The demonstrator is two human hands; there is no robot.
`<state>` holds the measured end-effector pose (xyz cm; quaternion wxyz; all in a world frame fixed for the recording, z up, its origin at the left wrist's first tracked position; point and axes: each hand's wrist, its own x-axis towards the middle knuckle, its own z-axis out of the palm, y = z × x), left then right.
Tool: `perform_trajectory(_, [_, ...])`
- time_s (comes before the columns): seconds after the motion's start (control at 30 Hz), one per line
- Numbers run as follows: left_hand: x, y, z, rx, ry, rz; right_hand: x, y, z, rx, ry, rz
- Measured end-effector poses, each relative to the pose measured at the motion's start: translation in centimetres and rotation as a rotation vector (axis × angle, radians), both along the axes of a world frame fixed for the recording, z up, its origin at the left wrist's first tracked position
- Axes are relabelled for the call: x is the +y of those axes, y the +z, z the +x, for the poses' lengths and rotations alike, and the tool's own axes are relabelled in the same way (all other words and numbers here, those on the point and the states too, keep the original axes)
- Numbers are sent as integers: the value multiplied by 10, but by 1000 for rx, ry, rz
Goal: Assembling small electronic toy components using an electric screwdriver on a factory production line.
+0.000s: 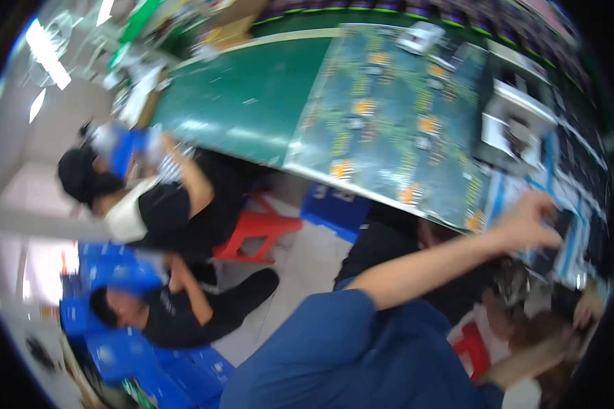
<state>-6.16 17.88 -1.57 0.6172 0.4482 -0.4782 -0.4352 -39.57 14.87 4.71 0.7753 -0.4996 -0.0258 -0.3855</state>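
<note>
My left hand [529, 221] reaches over the right end of the workbench, its fingers curved and apart with nothing visible between them. Just under its fingertips lies a dark flat item [550, 249], too blurred to name. Close to that hand are blue-and-white strips [572, 242]. Beyond it stands an open white box [515, 129] with a dark object inside. At the far right edge, my right hand [587, 307] is smeared by motion near a dark item, and its fingers cannot be made out.
A patterned mat [389, 123] covers the bench beside a bare green surface [245, 102]. A small white device [421, 37] lies at its far edge. Two people sit at left, near a red stool [259, 232] and blue crates [123, 354]. A blue bin [334, 210] stands below the bench.
</note>
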Motion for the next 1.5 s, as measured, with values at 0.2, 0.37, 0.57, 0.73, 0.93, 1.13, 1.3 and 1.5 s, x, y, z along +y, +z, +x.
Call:
perform_trajectory(0.2, [114, 12, 134, 752, 115, 202, 6, 49, 207, -91, -586, -276])
perform_trajectory(0.37, [104, -10, 139, 673, 111, 171, -21, 58, 278, -91, -695, -448])
perform_trajectory(0.57, [104, -1, 141, 636, 158, 226, 2, 67, 337, 73, -812, -226])
perform_trajectory(0.73, [101, -10, 145, 599, 121, 220, 4, 64, 353, 160, -813, -266])
perform_trajectory(0.93, [99, -7, 143, 597, 138, 222, 1, 77, 374, 202, -883, -460])
perform_trajectory(1.13, [100, -6, 143, 606, 132, 226, -9, 78, 363, 287, -601, -208])
perform_trajectory(1.3, [96, -5, 137, 560, 128, 203, 28, 71, 339, 66, -563, 120])
perform_trajectory(1.5, [98, -4, 138, 601, 144, 204, 34, 47, 355, -76, -408, -330])
